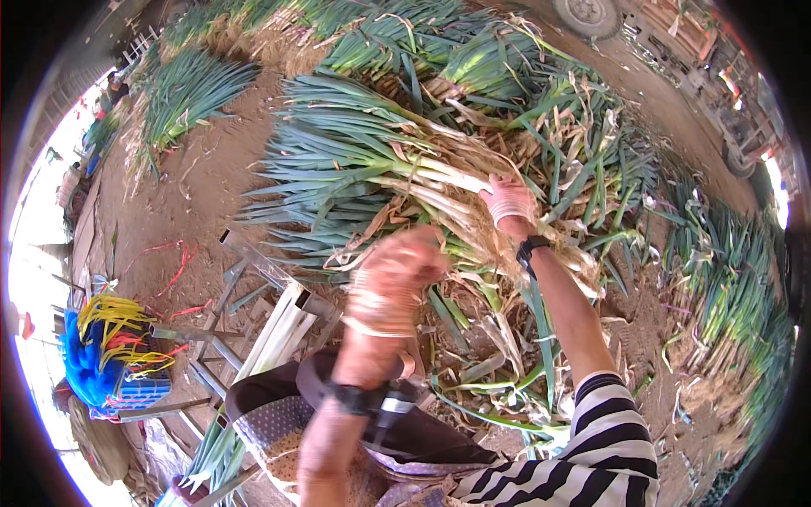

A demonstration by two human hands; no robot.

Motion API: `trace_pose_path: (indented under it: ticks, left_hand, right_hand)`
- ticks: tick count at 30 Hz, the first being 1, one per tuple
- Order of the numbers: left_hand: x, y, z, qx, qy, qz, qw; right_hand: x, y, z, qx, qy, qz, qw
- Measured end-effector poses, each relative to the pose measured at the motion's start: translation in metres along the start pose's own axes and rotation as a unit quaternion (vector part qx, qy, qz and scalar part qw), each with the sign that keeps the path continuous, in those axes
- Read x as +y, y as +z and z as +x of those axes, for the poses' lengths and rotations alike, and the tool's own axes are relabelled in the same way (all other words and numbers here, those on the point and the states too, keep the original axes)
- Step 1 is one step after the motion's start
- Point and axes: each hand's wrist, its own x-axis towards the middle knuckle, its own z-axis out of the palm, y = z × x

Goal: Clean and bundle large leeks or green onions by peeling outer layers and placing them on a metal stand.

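A big heap of long green onions (329, 160) lies in front of me, blue-green leaves to the left, pale stalks and dry, papery outer skins to the right. My right hand (509, 198) reaches to the root end of a thick white green onion stalk (448, 175) and has its fingers closed on it. Nearer to me, my left hand (393, 279) is raised before the heap and smeared by motion, so its fingers cannot be made out. Light bands circle both wrists, above dark wristbands. Several peeled white stalks (274, 338) rest on a metal frame (253, 262) beside my left knee.
A blue crate (139, 393) with yellow, red and blue ties stands at the left. More onion piles lie at the far left (186, 97), the back (397, 42) and the right (726, 270). Stripped leaves (498, 372) litter the soil by my legs. A wheel (589, 13) shows at the back.
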Motion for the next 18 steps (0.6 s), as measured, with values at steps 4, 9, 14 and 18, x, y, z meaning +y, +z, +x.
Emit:
trace_pose_path:
  ticks: [4,9,14,18]
  left_hand:
    - [-0.061,0.055,0.003,0.059,-0.241,-0.397,0.883]
    - [-0.073,0.046,0.027,0.123,-0.297,-0.288,0.902]
    - [-0.093,0.025,0.041,0.298,-0.307,-0.322,0.845]
    - [-0.111,0.03,0.046,0.28,-0.359,-0.31,0.834]
  right_hand:
    - [0.001,0.038,0.032,-0.098,0.005,0.011,0.995]
    - [-0.007,0.042,0.028,-0.289,0.126,0.137,0.939]
    - [-0.043,-0.122,-0.059,-0.316,0.119,0.311,0.888]
    - [-0.001,-0.218,-0.144,-0.298,0.196,0.32,0.878]
